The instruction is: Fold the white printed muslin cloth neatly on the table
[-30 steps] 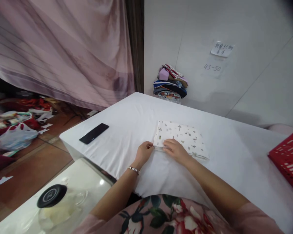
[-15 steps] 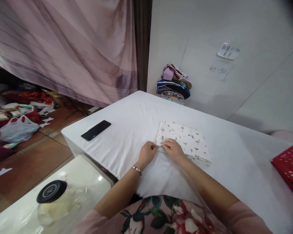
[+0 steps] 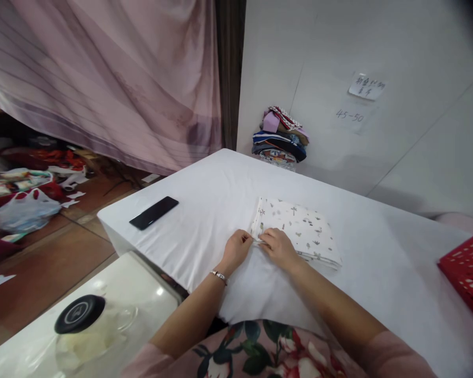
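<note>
Pinching grip: left hand (image 3: 237, 249) has the near-left corner of the folded cloth (image 3: 309, 229) on the table (image 3: 207, 202), right hand (image 3: 280, 251) its near edge just beside. Looks to me like edge-squaring; next calls for keeping layers aligned.

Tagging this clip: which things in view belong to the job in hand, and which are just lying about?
In the job:
- folded printed cloth
- left hand and right hand, at its near edge
- white-covered table under it

Apparently lying about, untouched:
- black phone
- black-lidded container
- red basket
- fabric stack (possibly related)
</note>
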A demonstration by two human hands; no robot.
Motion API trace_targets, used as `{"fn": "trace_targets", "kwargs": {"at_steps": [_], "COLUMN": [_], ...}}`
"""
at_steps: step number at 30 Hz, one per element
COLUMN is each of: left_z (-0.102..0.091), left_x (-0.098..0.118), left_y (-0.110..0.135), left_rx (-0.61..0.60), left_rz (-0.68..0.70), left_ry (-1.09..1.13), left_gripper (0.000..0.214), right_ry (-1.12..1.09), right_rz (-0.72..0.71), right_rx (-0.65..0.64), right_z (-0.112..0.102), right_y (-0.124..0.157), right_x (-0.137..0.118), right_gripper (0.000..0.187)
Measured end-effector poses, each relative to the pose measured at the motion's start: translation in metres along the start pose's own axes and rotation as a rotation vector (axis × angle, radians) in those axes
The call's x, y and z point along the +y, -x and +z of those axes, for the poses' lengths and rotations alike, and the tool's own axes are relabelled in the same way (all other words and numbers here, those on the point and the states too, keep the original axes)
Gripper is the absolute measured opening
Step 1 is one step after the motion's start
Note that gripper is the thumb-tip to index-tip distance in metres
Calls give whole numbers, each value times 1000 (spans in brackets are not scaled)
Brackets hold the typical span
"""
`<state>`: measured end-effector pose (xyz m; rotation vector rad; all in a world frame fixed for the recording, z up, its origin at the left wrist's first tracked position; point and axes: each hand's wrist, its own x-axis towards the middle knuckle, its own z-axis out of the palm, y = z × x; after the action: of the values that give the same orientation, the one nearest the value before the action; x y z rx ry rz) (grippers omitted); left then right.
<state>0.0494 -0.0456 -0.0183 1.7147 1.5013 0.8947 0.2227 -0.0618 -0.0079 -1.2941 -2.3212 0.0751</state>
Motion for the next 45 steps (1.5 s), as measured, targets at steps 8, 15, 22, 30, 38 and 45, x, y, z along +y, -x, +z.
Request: {"fn": "trace_targets", "kwargs": {"at_steps": [8,15,22,30,38,45], "left_z": [0,3,-6,7,26,23], "left_x": [2,0,-2,34,12,17], "left_y": [5,6,1,-14,-13,-24], "left_rx": [130,77,30,36,-135,-103], "left_rz": [170,422,420,670,610,550], "left_ry": [-16,-240,-243,-364,-515,-232], "left_gripper": [13,13,19,20,37,31], "right_ry": [53,33,74,250,231,-164], "right_rz": [48,25,76,225,251,685], "right_rx": [-2,-4,55,114,79,269], "right_z": [4,-2,-29,-52,-45,-62], "right_y": [2,10,70,143,158,149], "right_x": [-5,-9,15,52,57,58], "right_gripper": [19,27,37,39,42,41]}}
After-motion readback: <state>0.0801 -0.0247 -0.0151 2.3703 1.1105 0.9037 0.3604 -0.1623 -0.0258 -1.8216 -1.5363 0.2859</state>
